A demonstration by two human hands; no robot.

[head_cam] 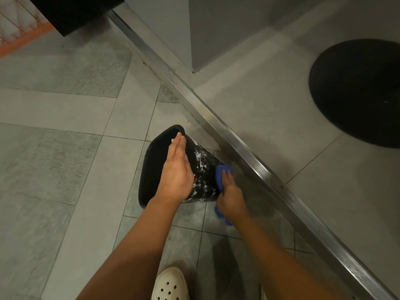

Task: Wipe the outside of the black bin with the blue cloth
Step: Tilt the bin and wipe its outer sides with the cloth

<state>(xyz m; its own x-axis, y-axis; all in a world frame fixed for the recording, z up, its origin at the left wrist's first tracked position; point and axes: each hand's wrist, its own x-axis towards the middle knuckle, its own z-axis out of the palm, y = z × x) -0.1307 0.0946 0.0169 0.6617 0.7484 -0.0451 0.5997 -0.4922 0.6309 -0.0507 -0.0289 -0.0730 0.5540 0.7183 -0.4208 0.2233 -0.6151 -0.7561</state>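
— Nearest the camera sits a white clog (170, 284) at the bottom edge, with two bare forearms reaching forward above it.

— And the container?

— One black bin (203, 169) stands on the grey tiled floor (54, 148), just beside a ribbed metal strip (238, 135) that crosses the floor diagonally. It looks tipped, its mouth turned to the left and its narrower base toward the strip. Its outer wall is flecked with white marks.

— Anything inside it?

— The part of the interior that shows is dark and glossy; nothing can be made out in it.

— How do the hands lie?

— The person's left hand (176, 172) rests flat on the bin's upper wall, fingers straight and close together, the tips reaching the rim. The right hand (230, 197) holds the blue cloth (221, 176) against the lower part of the same wall, near the base. Its fingers lie lightly bent over the cloth; the thumb is hidden. A loose end of the cloth hangs out below the wrist.

— What else is around?

— A round black shape (357, 92) lies on the floor beyond the strip, well apart from the bin, and a dark cabinet (75, 11) fills the upper left corner.
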